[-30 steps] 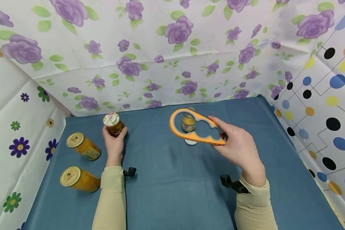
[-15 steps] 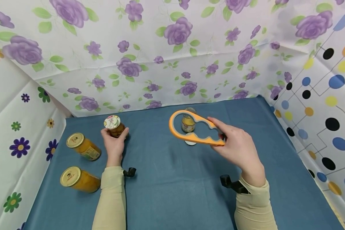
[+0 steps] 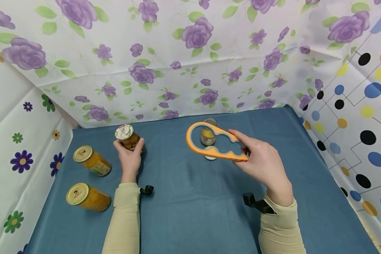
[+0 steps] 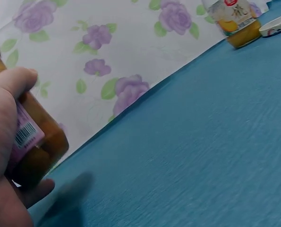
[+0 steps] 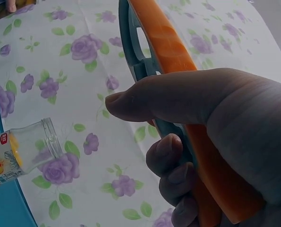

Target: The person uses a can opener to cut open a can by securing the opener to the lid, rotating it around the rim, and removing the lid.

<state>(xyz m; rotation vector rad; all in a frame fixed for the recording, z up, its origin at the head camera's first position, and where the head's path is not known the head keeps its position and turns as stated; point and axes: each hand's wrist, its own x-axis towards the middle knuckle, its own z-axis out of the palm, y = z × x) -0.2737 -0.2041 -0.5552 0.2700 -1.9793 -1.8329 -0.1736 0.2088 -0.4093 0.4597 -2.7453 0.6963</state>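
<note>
In the head view my left hand (image 3: 129, 157) grips a small jar (image 3: 131, 140) of brown contents with a patterned lid. The left wrist view shows that jar (image 4: 38, 146) tilted, its barcode label between thumb and fingers, its base close over the cloth. My right hand (image 3: 262, 160) holds an orange jar opener (image 3: 193, 144) with a grey scalloped inner edge, raised over the table. Through its loop shows an uncapped glass jar (image 3: 207, 135) of yellow fruit. Beside that jar lies a white lid (image 3: 210, 158), partly hidden by the opener.
Two larger jars with gold lids, an upper jar (image 3: 93, 162) and a lower jar (image 3: 90, 198), stand left of my left arm. Blue cloth (image 3: 190, 211) covers the table. A flowered sheet (image 3: 165, 70) rises at the back, and patterned sheets flank both sides.
My left hand has shifted slightly right with the small jar, which now leans more and shows more of its side. The right hand and jar opener stay nearly still.
</note>
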